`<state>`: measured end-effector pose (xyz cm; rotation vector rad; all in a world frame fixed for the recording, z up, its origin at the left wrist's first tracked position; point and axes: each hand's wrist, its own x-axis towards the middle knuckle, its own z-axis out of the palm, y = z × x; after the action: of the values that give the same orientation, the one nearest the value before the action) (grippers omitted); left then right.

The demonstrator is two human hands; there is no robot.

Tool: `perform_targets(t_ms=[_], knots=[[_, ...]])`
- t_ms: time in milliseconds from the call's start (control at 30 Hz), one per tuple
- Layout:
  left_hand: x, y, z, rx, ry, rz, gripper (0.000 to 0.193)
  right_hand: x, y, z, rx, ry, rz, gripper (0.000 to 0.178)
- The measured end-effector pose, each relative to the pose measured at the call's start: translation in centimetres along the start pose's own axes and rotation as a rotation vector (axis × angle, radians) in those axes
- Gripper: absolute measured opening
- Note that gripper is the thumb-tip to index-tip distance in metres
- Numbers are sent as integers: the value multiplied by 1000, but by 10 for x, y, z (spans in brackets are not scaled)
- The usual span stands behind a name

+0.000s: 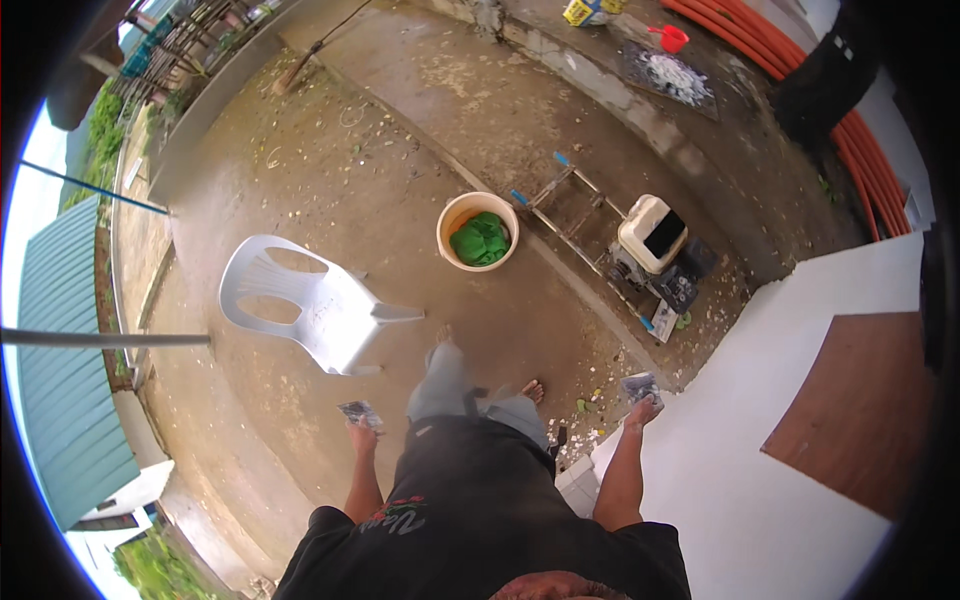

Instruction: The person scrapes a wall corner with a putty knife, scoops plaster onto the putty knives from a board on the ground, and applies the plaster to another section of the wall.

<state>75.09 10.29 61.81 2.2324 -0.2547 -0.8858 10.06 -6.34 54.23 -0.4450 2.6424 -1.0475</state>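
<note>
Small dark packet (pixel 360 412); another (pixel 641 388), each hand-held

Person stands on the concrete yard (pixel 330 170), near its right edge where a raised tiled step (pixel 740 500) begins. Left hand (pixel 362 432) holds a small packet (pixel 360 411); right hand (pixel 640 410) holds another small packet (pixel 640 387) just over the step's edge. Plastic chair (pixel 320 305) ahead-left of the feet. Bucket (pixel 477 230) farther ahead — cloth (pixel 481 240) inside it. Right of the bucket, a metal frame (pixel 575 215), then a small engine machine (pixel 655 240) beside the step. Pipes (pixel 800 70) along the far right edge.
</note>
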Motion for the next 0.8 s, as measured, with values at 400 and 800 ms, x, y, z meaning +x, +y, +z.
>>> perform_targets(t_ms=[400, 800], knots=[[223, 132, -87, 393, 188, 169, 53, -173, -270, 241, -253, -355, -228, 55], [415, 552, 125, 172, -251, 502, 54, -124, -315, 379, 228, 8, 83, 44]])
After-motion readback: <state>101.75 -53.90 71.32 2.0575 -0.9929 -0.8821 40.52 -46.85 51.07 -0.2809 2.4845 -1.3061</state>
